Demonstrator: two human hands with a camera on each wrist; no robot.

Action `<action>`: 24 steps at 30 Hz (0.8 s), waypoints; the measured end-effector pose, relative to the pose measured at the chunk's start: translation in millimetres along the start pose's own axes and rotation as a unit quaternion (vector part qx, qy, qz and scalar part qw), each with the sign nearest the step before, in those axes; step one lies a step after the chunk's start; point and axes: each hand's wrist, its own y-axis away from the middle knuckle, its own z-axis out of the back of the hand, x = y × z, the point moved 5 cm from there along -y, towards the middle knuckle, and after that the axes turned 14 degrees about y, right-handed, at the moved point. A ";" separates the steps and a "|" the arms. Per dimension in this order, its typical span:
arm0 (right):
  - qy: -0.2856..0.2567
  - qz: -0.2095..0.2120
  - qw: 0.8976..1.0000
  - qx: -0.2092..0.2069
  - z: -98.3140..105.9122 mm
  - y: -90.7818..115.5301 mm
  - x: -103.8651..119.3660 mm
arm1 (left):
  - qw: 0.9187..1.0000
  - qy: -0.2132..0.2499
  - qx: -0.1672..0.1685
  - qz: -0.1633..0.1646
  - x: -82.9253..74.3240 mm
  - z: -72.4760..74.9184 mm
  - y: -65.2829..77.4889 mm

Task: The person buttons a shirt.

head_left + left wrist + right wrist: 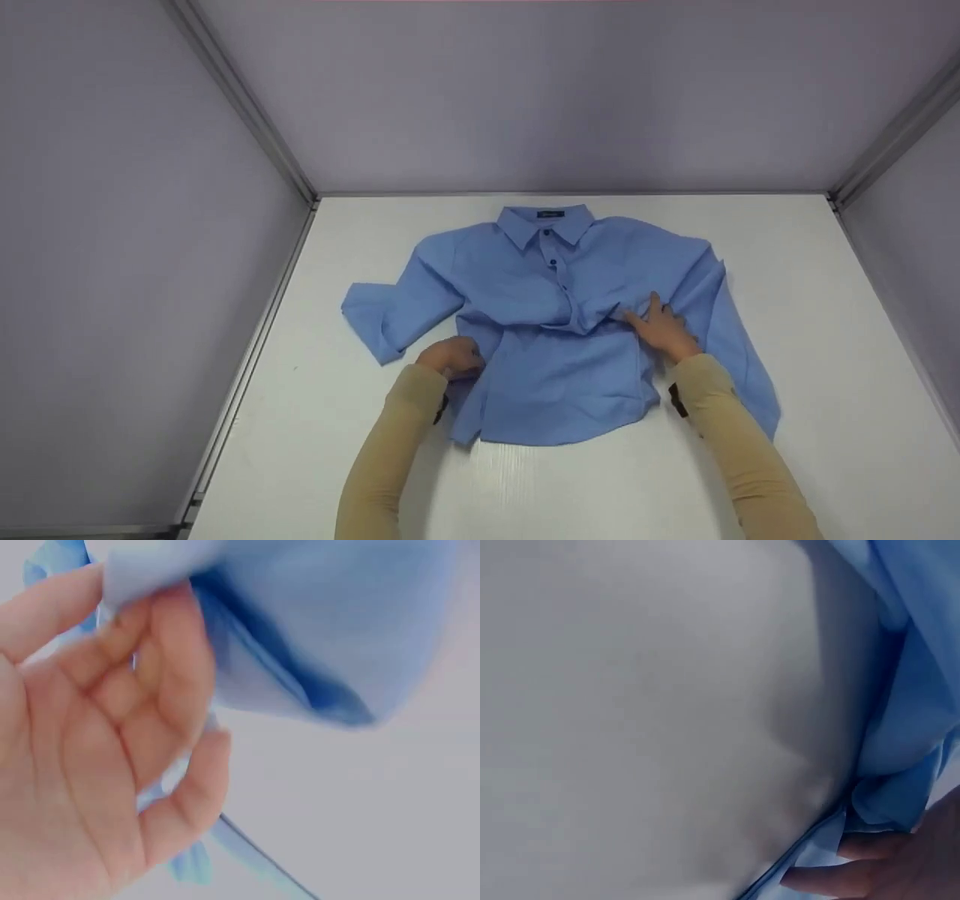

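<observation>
A blue long-sleeved button-up shirt (562, 382) lies front up, collar away from me, with its body bunched in folds across the middle. At its left side, my left hand (452, 355) pinches the cloth; the left wrist view shows the shirt fabric (330, 622) hanging from between thumb and curled fingers. My right hand (664, 330) rests on the right side of the shirt by the bunched fold, thumb and forefinger spread. Only some right-hand fingers (832, 879) show in the right wrist view, extended against the cloth.
The shirt lies on a white table (502, 495). The left sleeve (375, 315) is bent outward, while the right sleeve (739, 352) runs down toward me. Grey panels (562, 97) stand behind the table and along both sides.
</observation>
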 end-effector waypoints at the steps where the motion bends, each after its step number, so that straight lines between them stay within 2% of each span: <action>1: -0.011 0.003 1.000 -0.003 1.3 0.1 -1.8 | 0.999 0.006 -0.041 -0.002 7.3 6.9 -1.7; 4: -0.045 0.012 0.999 -0.016 4.7 0.7 -8.0 | 0.985 0.031 -0.167 -0.003 29.9 26.2 -3.5; 6: -0.053 0.011 0.998 -0.017 5.7 1.6 -13.1 | 0.976 0.037 -0.214 0.012 44.4 34.1 -3.6; 9: -0.041 0.006 0.999 -0.015 7.3 1.8 -22.6 | 0.974 0.030 -0.219 0.057 62.2 38.6 -2.8; 13: -0.007 0.013 1.000 -0.023 13.3 -2.9 -35.8 | 0.969 0.000 -0.224 0.105 76.7 44.2 0.6; 19: 0.089 0.058 0.993 -0.057 25.3 -8.0 -54.8 | 0.954 -0.023 -0.271 0.129 87.1 51.9 7.8; 24: 0.085 0.032 0.994 -0.055 31.9 -0.8 -79.2 | 0.946 -0.028 -0.282 0.154 94.5 58.9 10.4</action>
